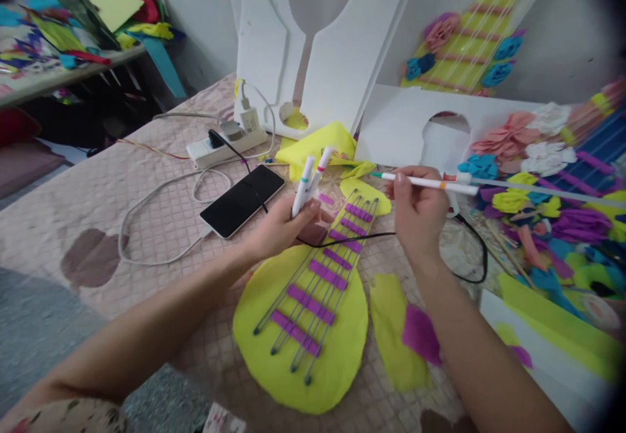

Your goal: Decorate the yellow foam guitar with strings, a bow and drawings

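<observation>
A yellow lute-shaped piece (342, 348) lies on the quilted tablecloth, crossed by purple strips and dark drawn or strung lines that end in dark dots. Over its upper left side, my left hand (286, 224) is closed around white markers (303, 188), one with a green band and one with a pink band, held upright. To the right of the neck, my right hand (420, 214) pinches a white marker (430, 183) with an orange band. Its green tip points left, above the yellow head of the piece. A black cable passes over the neck.
A black phone (243, 201) and a white power strip (227, 146) with cables lie at the left. White cut-out boards (332, 68) stand behind. Crepe paper flowers (548, 139) and scraps crowd the right. Yellow paper (398, 328) with a purple piece (420, 335) lies beside the lute shape.
</observation>
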Demonstrator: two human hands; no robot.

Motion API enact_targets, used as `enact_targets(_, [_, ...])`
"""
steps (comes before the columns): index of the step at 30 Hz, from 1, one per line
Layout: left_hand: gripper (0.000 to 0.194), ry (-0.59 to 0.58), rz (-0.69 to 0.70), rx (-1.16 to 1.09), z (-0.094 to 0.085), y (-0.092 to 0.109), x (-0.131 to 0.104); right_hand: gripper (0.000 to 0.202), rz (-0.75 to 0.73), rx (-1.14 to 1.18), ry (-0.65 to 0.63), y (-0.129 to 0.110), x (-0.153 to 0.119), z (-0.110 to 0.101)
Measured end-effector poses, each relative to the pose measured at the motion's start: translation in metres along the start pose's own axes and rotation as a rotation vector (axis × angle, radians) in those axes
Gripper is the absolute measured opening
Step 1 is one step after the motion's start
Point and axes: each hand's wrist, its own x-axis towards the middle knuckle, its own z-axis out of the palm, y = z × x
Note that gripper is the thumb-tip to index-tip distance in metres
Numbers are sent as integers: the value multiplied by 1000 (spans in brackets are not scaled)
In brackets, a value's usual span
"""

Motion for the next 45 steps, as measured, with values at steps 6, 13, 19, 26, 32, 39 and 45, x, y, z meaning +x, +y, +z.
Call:
enact_targets(6, [39, 77, 52, -42, -6, -3, 6, 14, 100, 234, 8, -24, -5, -10])
enact_targets(13, [37, 79, 69, -120, -5, -4, 7, 15, 322, 269, -155, -47, -73, -45])
enact_targets(19, [36, 129, 88, -105, -1, -10, 9, 12, 393, 123, -325, -72, -127, -67])
enact_targets(26, [28, 205, 129, 71, 2, -6, 2, 10, 375, 239, -302, -61, -154, -76])
enact_targets(32, [25, 139, 185, 43, 8, -6, 1, 9, 281, 242, -408, -74, -169, -71])
enact_targets(39, [29, 47, 202, 3, 12, -4, -3, 3, 192, 189, -505, -96, -180, -61])
enact_targets(45, [27, -31, 214, -15, 20, 1, -10, 5, 101, 160, -557, -106, -179, -52])
